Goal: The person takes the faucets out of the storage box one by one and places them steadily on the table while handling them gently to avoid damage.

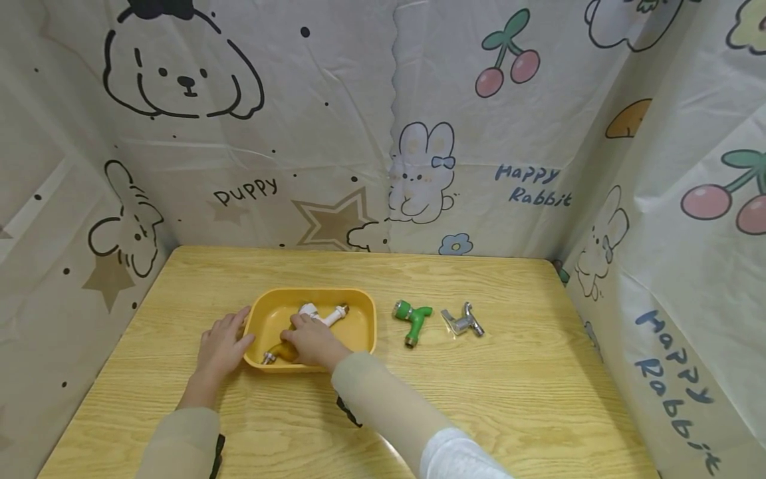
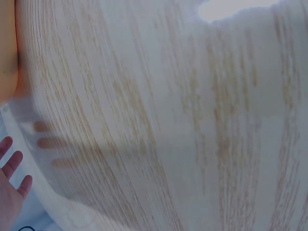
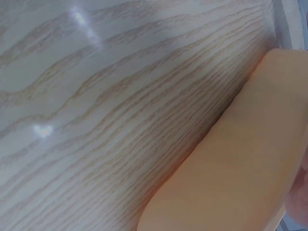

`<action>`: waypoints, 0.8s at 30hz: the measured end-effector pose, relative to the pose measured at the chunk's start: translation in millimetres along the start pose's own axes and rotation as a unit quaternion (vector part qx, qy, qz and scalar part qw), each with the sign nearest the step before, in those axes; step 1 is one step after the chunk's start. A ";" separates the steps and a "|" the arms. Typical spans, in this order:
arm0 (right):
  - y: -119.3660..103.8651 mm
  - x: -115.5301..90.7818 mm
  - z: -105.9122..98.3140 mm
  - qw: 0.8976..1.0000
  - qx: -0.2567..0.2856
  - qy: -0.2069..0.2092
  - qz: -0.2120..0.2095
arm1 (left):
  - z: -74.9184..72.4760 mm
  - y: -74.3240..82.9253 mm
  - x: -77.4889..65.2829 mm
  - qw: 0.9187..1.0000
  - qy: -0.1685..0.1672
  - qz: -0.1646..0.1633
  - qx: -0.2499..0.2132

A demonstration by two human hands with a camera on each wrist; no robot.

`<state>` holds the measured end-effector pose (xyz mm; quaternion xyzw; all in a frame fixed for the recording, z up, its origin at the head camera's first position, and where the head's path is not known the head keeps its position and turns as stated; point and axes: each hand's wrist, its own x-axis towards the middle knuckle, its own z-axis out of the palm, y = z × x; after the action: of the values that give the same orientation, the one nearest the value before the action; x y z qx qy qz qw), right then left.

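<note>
A yellow plastic basin (image 1: 370,332) stands on the table, holding a white tap (image 1: 335,315) and a yellow tap (image 1: 284,351) with a metal end. My right hand (image 1: 316,340) reaches over the near rim, thumb and fingers pinching the yellow tap, partly hidden beneath them. The white tap lies just beyond that hand, partly covered. With fingers spread, my left hand (image 1: 223,346) rests against the basin's left rim. In the left wrist view, fingers (image 2: 12,166) show at the lower left. The basin's outer wall (image 3: 231,154) fills the right wrist view's lower right.
Right of the basin, a green tap (image 1: 413,322) and a silver tap (image 1: 463,320) lie on the wood-grain table (image 1: 514,386). Printed cloth (image 1: 335,140) hangs behind the table and along both sides.
</note>
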<state>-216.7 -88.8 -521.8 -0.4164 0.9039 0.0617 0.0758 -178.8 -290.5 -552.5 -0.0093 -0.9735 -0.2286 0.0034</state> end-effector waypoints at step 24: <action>3.2 0.1 5.5 0.998 0.046 0.037 0.000 | -0.8 0.9 -0.1 1.000 -0.002 -0.006 -0.008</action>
<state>-218.7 -85.8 -527.0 -0.4144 0.9080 0.0045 0.0616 -178.7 -290.1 -551.4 -0.0036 -0.9716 -0.2368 -0.0004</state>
